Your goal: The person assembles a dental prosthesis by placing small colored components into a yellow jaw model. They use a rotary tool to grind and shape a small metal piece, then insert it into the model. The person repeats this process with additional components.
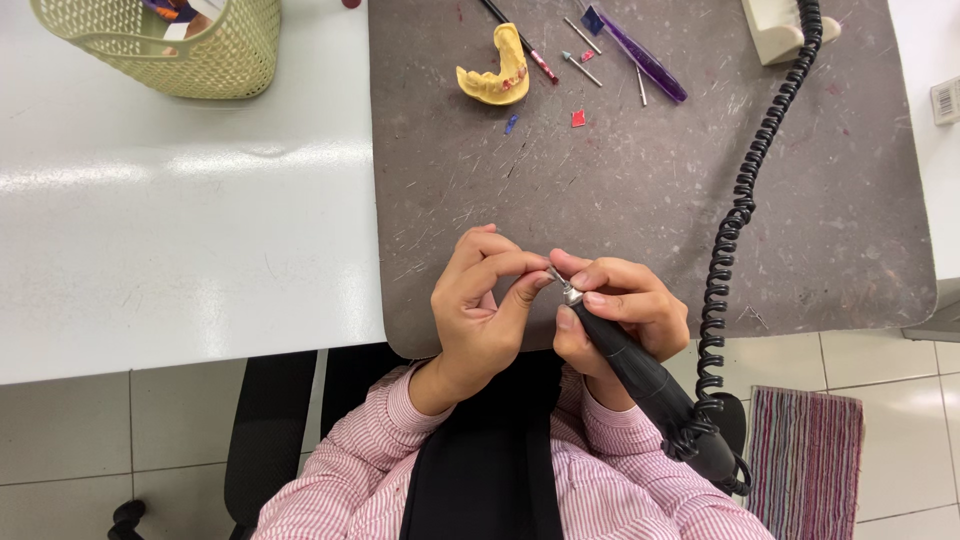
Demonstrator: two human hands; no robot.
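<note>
Head view looks straight down on a white table (170, 200), the biggest thing in sight, with a grey scratched work mat (640, 190) laid over its right part and reaching the near edge. Below the edge sit pale floor tiles, a black chair (265, 440) and a striped rug (805, 460). At the far left corner of the table stands a pale green mesh basket (190, 50). A black coiled cord (745, 200) runs down the right side of the mat from a cream holder (780, 30) to the rear of a black rotary handpiece (650, 385).

The right hand (615, 315) grips that handpiece near its silver tip, fingers curled and pressed together around the barrel, thumb along the top. The left hand (480, 310) meets it just beside the tip, over the near edge of the mat; its thumb and forefinger pinch a tiny piece (552, 273) against the tool's end, the other fingers bent loosely behind. What the piece is cannot be told, as it is too small.

Well apart, at the far side of the mat, lies a yellow dental cast (497, 72). Near it lie a purple pen-like tool (640, 58), a dark thin instrument with a red tip (525, 45), a few small burs (583, 68) and red and blue scraps (577, 118).
</note>
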